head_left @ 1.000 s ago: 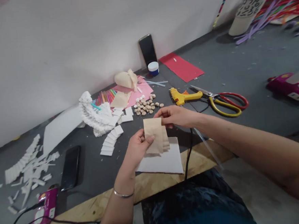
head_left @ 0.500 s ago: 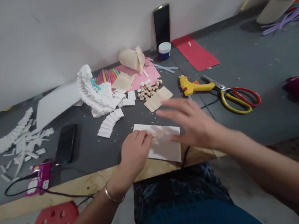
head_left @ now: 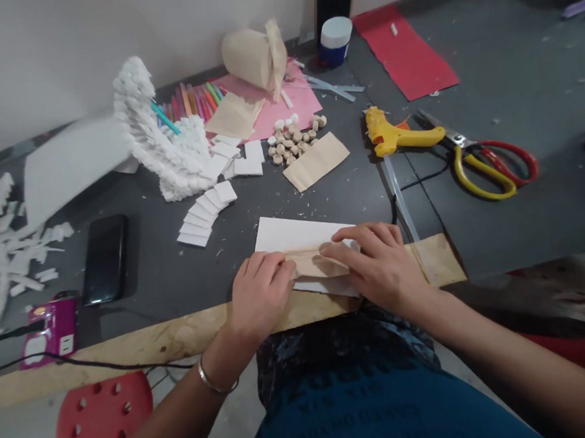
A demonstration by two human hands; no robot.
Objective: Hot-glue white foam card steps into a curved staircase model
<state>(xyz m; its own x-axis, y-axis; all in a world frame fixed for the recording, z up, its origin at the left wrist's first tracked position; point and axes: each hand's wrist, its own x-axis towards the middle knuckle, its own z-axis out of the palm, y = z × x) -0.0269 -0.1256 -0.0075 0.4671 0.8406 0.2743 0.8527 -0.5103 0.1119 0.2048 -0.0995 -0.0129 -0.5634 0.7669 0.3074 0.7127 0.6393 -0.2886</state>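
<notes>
Near the table's front edge lies a white card [head_left: 286, 231], with a brown paper strip [head_left: 310, 264] stretched across it. My left hand [head_left: 260, 291] is closed on the strip's left end, thumb against curled fingers. At the other end, my right hand [head_left: 383, 259] has its bent fingers and thumb around the strip, the index finger resting on top. My fingers cover both ends of the paper. Beyond the card are a flat brown paper piece [head_left: 317, 162] and several small tan rolls [head_left: 294, 142].
A yellow glue gun [head_left: 401, 136] and scissors [head_left: 486, 159] lie to the right. White square cards [head_left: 205, 215], a white layered craft piece [head_left: 146, 136] and a phone [head_left: 105, 259] are left. Behind stand a blue jar [head_left: 334, 42] and a brown paper roll [head_left: 251, 58].
My right hand has come down from above the card onto the brown paper, which now shows as a strip between both hands. The left hand keeps its place; the view has shifted lower.
</notes>
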